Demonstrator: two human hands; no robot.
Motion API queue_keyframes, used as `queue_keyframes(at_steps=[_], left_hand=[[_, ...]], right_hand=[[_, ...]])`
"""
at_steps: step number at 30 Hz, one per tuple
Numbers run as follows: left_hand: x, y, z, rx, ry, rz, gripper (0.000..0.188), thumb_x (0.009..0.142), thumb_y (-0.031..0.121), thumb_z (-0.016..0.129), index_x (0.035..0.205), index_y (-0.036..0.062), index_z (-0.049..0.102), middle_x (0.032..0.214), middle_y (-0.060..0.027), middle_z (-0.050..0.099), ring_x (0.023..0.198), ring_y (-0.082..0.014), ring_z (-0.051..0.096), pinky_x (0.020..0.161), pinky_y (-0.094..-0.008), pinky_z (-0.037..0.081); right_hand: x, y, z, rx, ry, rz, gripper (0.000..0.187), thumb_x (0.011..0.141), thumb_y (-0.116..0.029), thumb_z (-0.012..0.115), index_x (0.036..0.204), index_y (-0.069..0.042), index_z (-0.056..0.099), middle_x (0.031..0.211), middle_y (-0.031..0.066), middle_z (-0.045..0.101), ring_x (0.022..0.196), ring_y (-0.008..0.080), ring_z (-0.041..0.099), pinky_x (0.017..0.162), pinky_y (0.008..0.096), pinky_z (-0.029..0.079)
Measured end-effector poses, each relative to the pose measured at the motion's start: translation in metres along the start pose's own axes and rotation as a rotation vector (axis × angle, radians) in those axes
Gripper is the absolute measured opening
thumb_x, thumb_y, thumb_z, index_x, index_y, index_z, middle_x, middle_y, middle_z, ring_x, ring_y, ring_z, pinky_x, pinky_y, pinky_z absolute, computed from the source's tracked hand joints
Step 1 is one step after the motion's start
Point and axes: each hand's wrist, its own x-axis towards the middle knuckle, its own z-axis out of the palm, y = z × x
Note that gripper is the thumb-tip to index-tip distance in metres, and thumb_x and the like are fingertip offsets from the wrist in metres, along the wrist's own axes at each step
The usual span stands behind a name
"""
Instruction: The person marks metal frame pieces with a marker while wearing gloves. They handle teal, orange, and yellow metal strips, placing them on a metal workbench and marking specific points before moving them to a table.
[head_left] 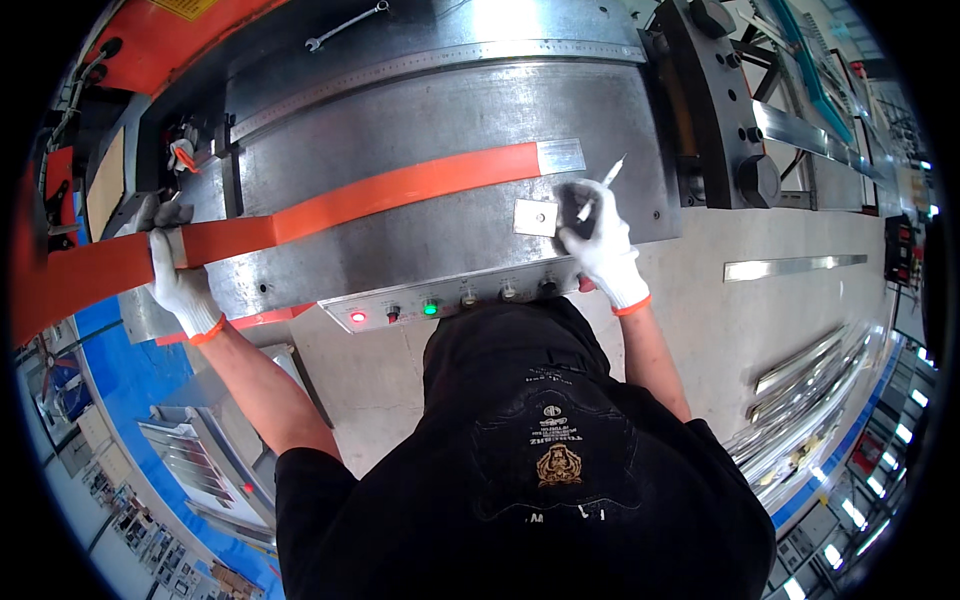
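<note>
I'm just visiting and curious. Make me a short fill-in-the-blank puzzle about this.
1. The left hand and right hand wear gloves that are mainly ____.
2. The long orange strip is gripped by the ____ hand.
3. Beside the glowing red light, another light glows ____.

Missing words: white; left; green.

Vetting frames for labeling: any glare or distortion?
Head view: white glare on the steel table at the top edge; ruler bowed by the fisheye, corners black; lamps blown out near the right rim; orange strip clearly lit, outline legible.
</note>
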Motion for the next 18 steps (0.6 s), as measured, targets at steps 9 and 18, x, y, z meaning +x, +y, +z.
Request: queue_keyframes(at_steps=[9, 18], left_hand=[[-0.003, 0.027, 0.019, 0.094, 0.231, 0.056, 0.045, 0.096, 0.009, 0.063, 0.137, -0.0063, 0.050, 0.124, -0.0208, 0.066, 0.109, -0.0287, 0.067, 0.097, -0.0395, 0.053], [-0.036, 0.069, 0.092, 0.822, 0.662, 0.763, 0.046, 0.089, 0.014, 0.077, 0.125, -0.0043, 0.056, 0.105, -0.0120, 0.065, 0.098, -0.0221, 0.066, 0.082, -0.0347, 0.058]], right_hand=[[0.034, 0.001, -0.002, -0.095, 0.181, -0.179, 0.053, 0.074, -0.005, 0.076, 0.124, -0.010, 0.058, 0.117, 0.0126, 0.065, 0.102, 0.0313, 0.065, 0.089, 0.0415, 0.053], [0.067, 0.017, -0.002, -0.143, 0.133, -0.236, 0.035, 0.078, 0.003, 0.070, 0.111, -0.007, 0.064, 0.100, 0.0097, 0.070, 0.092, 0.0268, 0.070, 0.082, 0.0376, 0.057]])
